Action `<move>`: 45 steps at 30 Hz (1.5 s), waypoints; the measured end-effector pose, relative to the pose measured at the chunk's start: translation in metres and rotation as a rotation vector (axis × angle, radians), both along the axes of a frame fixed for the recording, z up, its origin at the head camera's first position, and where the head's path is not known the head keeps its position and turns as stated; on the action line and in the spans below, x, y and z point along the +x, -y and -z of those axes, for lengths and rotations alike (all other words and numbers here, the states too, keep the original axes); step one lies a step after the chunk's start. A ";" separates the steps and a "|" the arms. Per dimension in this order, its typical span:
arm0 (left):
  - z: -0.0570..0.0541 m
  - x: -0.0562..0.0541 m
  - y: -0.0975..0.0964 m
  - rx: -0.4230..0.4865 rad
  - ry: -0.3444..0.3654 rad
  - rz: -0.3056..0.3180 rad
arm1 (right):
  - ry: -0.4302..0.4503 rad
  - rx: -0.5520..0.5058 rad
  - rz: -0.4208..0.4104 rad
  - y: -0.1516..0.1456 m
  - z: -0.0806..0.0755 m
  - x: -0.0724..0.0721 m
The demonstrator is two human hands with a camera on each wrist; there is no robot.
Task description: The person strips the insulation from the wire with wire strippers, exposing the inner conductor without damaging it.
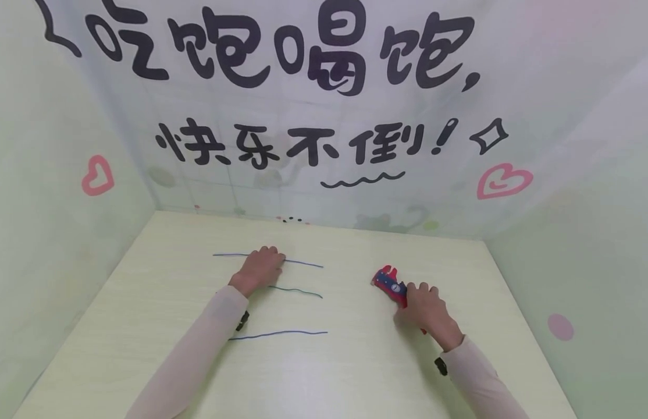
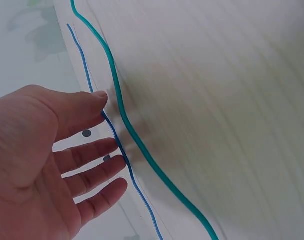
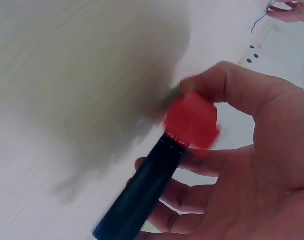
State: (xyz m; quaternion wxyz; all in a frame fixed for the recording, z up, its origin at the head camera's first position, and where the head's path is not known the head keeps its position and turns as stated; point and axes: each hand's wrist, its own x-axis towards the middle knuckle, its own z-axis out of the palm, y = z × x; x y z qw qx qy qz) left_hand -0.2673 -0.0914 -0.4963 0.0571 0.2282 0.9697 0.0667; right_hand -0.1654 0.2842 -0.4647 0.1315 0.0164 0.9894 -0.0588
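Toward the back of the table, my left hand (image 1: 258, 270) is at the farthest blue wire (image 1: 305, 263). Seen from the left wrist, the thumb and fingers pinch this wire (image 2: 147, 202), with the other fingertips along it. A green wire (image 1: 298, 290) lies just nearer, partly hidden by the left arm. Another blue wire (image 1: 282, 333) lies closer to the front. On the right, my right hand (image 1: 428, 308) grips a red and blue wire stripper (image 1: 389, 285) by its handles, its head pointing up and left. The right wrist view shows the dark handle (image 3: 142, 190) and a blurred red part.
The pale wooden table (image 1: 350, 372) is bounded by a printed back wall (image 1: 282, 192) and side walls on the left and right. Black lettering and pink hearts decorate the walls. Bare tabletop separates the wires from the wire stripper.
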 end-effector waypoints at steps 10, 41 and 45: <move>-0.006 0.002 -0.006 0.033 -0.026 -0.044 | -0.148 0.046 -0.039 0.001 -0.007 0.001; -0.039 0.009 0.004 0.452 0.026 0.032 | 0.121 -0.862 0.037 0.014 -0.012 -0.024; -0.048 0.013 0.001 0.491 -0.007 0.052 | 0.166 -0.961 0.028 0.019 -0.021 -0.023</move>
